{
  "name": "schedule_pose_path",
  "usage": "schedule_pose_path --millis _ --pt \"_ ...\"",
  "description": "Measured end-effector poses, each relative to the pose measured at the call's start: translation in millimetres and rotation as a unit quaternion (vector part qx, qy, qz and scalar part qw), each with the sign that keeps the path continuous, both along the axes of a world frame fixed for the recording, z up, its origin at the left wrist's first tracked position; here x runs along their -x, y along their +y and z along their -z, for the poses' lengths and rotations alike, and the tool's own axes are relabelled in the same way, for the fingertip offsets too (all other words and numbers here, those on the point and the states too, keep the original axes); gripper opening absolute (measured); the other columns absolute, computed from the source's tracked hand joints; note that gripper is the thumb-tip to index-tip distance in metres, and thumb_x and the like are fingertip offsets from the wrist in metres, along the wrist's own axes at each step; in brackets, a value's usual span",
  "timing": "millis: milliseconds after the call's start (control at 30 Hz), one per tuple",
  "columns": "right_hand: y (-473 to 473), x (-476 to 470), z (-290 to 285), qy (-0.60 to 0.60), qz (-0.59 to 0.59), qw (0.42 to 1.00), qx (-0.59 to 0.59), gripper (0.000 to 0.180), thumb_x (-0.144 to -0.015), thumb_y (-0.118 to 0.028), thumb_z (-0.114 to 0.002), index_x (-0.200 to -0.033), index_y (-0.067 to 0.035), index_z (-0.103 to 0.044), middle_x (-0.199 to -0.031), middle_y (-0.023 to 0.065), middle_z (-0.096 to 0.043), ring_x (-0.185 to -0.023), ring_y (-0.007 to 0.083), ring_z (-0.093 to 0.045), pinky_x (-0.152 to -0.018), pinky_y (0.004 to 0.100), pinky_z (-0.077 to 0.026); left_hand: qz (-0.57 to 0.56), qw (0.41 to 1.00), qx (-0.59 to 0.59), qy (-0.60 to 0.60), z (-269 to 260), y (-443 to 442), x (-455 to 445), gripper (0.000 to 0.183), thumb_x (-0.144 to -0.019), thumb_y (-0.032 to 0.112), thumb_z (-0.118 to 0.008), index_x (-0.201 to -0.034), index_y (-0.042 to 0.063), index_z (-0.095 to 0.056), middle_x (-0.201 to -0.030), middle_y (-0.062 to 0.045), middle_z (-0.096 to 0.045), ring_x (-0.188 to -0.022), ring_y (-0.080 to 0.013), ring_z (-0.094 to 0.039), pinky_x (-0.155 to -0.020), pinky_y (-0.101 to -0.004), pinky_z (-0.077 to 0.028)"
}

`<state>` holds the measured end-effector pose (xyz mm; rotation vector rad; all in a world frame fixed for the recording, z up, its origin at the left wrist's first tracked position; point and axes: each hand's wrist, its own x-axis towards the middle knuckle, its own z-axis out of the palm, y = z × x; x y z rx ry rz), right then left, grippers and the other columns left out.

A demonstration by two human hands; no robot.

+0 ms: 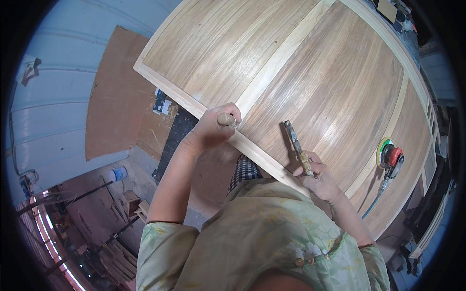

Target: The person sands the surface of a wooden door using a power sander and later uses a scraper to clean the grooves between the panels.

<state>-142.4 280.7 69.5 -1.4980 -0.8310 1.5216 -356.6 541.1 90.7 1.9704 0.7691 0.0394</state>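
Note:
A large wooden panel (320,91) with darker boards and pale frame strips lies before me. My left hand (218,125) is closed around a tool with a rounded wooden handle (226,119), at the joint of a pale strip and the near frame edge; the tool's lower end is hidden by the hand. My right hand (320,178) grips a worn, stained hand tool (296,143), perhaps a hammer, its narrow head raised over the boards. A red pneumatic orbital sander (395,157) with a yellow-green pad rests on the panel to the right.
A blue air hose (369,211) trails from the sander. Brown sheets (116,91) lie left of the panel on pale blue corrugated metal. A white and blue bucket (118,174) and wooden pieces (118,260) are at lower left. Various items sit beyond the far right edge.

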Motion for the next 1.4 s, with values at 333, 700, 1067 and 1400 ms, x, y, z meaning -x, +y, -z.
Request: schedule_pose_path --millis 333,700,1067,1400 --pt "30.5 3.6 -15.5 -0.12 -0.041 0.989 -0.081 0.021 -0.07 0.002 -0.059 -0.089 0.001 -0.067 -0.13 0.0139 -0.044 -0.11 0.0253 -0.055 -0.093 0.0325 -0.044 -0.004 0.999 -0.051 -0.006 4.8 -3.3 2.9 0.014 -0.083 0.011 -0.062 -0.081 -0.002 -0.067 -0.084 -0.004 -0.067 -0.072 -0.0097 -0.062 -0.066 -0.0234 -0.049" --pt "126.7 10.7 -92.6 -0.524 -0.159 0.739 -0.392 0.04 -0.077 -0.02 -0.066 -0.116 -0.012 -0.062 -0.119 0.0042 -0.056 -0.075 0.0219 -0.052 -0.066 0.03 -0.047 -0.022 0.995 0.086 -0.052 15.4 -1.5 3.7 0.019 -0.084 0.005 -0.063 -0.103 0.004 -0.064 -0.098 -0.01 -0.067 -0.093 -0.017 -0.063 -0.08 -0.0321 -0.05" --pt "136.3 14.2 -104.2 -0.574 -0.163 0.704 -0.386 0.03 -0.078 -0.02 -0.063 -0.108 -0.013 -0.065 -0.114 0.0028 -0.061 -0.071 0.0197 -0.054 -0.062 0.0279 -0.049 -0.028 0.992 0.011 -0.122 7.7 -4.8 -1.2 0.014 -0.081 0.0 -0.061 -0.094 0.002 -0.06 -0.084 -0.005 -0.062 -0.08 -0.0116 -0.057 -0.069 -0.0296 -0.048" --pt "131.9 21.1 -101.2 -0.574 -0.159 0.727 -0.342 0.029 -0.08 -0.021 -0.066 -0.107 -0.012 -0.065 -0.111 0.0013 -0.061 -0.068 0.0198 -0.053 -0.059 0.0292 -0.048 -0.01 0.989 0.004 -0.146 1.4 -3.0 -5.6 0.013 -0.082 0.0 -0.061 -0.095 0.002 -0.063 -0.087 -0.005 -0.066 -0.081 -0.0118 -0.059 -0.07 -0.0312 -0.049"
